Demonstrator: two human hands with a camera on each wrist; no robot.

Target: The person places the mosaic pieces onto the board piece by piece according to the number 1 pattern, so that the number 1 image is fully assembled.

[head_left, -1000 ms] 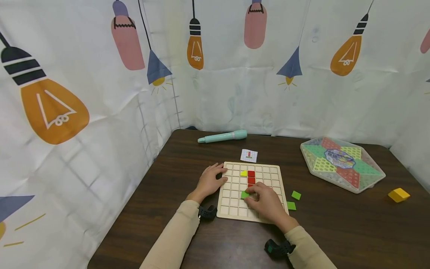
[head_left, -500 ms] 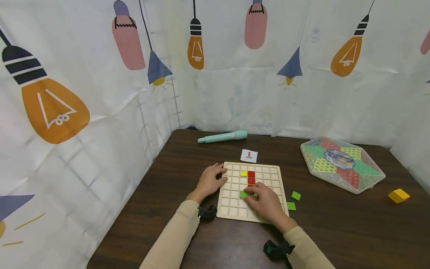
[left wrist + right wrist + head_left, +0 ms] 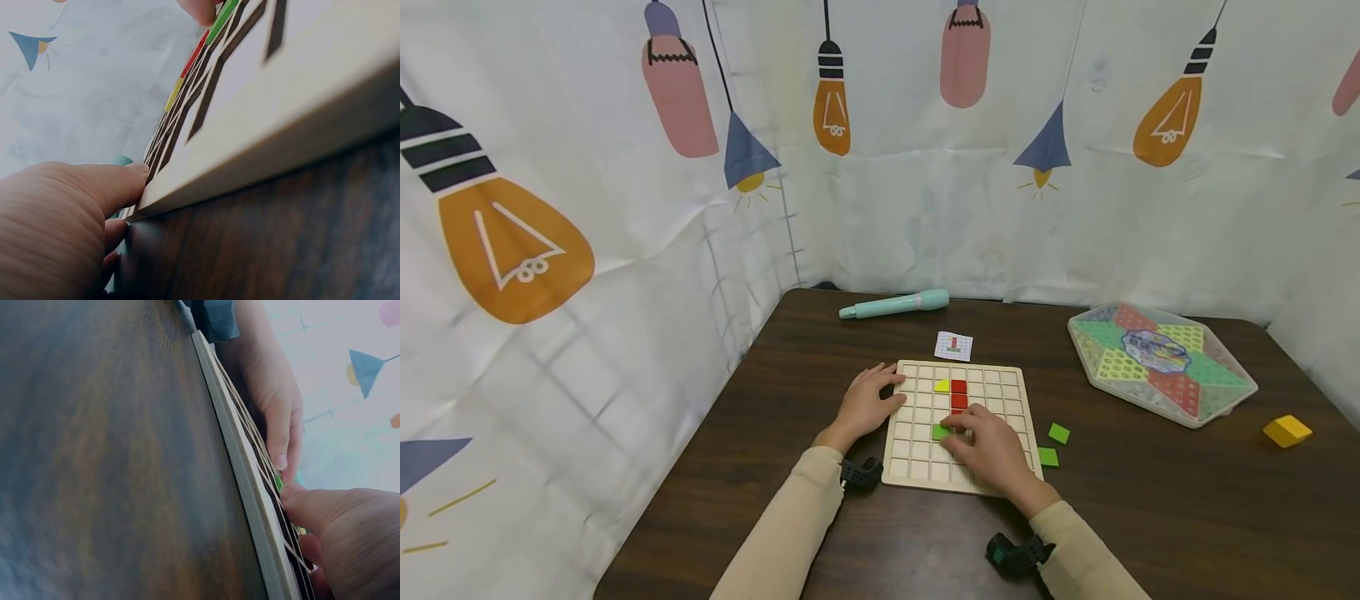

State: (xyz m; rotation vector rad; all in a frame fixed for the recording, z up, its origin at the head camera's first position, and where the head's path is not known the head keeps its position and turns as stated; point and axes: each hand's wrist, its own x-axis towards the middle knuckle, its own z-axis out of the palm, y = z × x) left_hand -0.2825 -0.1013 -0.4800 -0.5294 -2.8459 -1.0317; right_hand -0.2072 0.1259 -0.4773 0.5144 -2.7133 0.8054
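My left hand (image 3: 867,406): fingers relaxed, resting flat on the grid board's (image 3: 992,379) left edge.
My right hand (image 3: 988,446): fingertips pressing a green tile (image 3: 938,432) into the board.

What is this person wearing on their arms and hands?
Both arms are covered by long, snug sleeves of cream-beige fabric that end at the wrists. The left hand and right hand are bare, without gloves or rings. A small black device sits under the left wrist, and a similar black one with a teal-green patch under the right.
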